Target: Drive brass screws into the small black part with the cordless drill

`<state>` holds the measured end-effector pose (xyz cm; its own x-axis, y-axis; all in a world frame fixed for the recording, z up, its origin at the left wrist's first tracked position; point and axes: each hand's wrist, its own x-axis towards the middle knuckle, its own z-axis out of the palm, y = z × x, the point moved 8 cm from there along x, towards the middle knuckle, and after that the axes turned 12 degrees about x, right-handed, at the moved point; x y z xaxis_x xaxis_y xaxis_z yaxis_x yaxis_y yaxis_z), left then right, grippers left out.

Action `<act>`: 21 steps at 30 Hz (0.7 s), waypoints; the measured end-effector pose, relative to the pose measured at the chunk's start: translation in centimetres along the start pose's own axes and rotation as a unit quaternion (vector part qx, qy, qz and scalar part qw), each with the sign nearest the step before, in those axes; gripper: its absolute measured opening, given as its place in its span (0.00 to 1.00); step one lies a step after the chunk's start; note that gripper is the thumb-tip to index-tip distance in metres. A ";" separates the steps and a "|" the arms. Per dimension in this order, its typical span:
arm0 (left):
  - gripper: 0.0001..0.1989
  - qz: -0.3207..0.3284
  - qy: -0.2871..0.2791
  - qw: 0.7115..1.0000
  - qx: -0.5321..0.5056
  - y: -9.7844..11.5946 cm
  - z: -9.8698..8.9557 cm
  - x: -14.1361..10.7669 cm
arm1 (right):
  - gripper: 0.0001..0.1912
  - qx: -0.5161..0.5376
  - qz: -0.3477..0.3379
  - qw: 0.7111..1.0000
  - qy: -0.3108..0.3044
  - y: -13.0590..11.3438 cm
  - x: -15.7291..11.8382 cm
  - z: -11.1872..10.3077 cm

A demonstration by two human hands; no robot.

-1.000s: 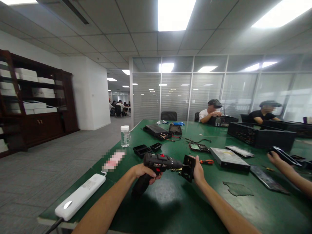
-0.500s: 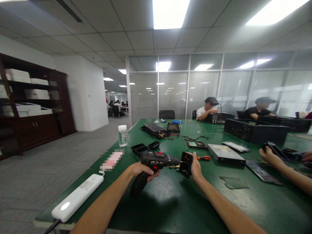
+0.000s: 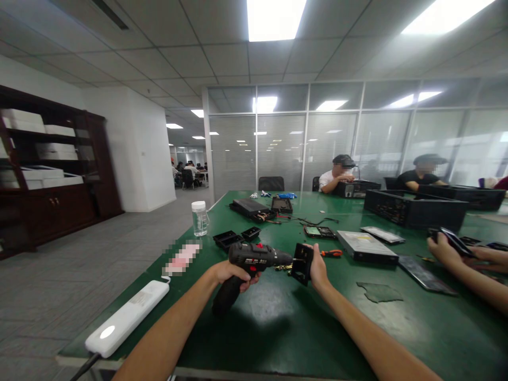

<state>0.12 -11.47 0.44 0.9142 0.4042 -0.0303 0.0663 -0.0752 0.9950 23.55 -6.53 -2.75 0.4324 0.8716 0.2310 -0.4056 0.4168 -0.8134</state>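
My left hand (image 3: 234, 274) was wrapped round the grip of a black power drill (image 3: 254, 256), the thumb lying along its near side and the fingers curled round beneath the body. The drill lay nearly level above the green bench (image 3: 270, 338), its chuck pointing away from my left hand toward my right. My right hand (image 3: 318, 269) was grasping a black bracket (image 3: 301, 264) by its right edge, holding it upright off the bench, just past the nose of the drill. The bit reached to the bracket's face, though I could not tell whether it was seated in anything. Between my two hands, a little beyond them, lay a scatter of small brass-coloured pieces (image 3: 282, 268). Just beyond my right hand was a screwdriver (image 3: 331, 253) with an orange and black handle, and further to the right of that hand sat a flat silver-topped drive unit (image 3: 367, 247). A thin, ragged-edged sheet (image 3: 380, 292) lay nearer, to the right of my right wrist. Beyond my left hand were some black trays (image 3: 228, 239), and farther out to its left stood a clear bottle (image 3: 199, 219) with a white lid. A white power strip (image 3: 130, 317) lay to the near left of my left hand. Well to the right of my right hand, a co-worker's hands (image 3: 446, 253) held a dark object (image 3: 456, 242).
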 end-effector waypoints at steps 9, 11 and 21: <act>0.19 0.005 0.002 1.000 -0.003 0.3 0.2 0.0 | 0.27 0.006 0.001 1.000 0.019 -0.4 -0.3 0.1; 0.18 0.004 0.004 1.000 -0.005 0.3 0.2 0.0 | 0.28 0.004 -0.001 1.000 0.020 -0.4 -0.3 0.0; 0.18 -0.003 -0.002 1.000 -0.020 0.1 0.2 0.1 | 0.28 0.007 0.006 1.000 0.000 0.1 0.0 0.1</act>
<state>0.28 -11.60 0.50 0.9152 0.4014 -0.0362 0.0551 -0.0356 0.9978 23.47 -6.49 -2.75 0.4275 0.8764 0.2217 -0.4220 0.4103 -0.8084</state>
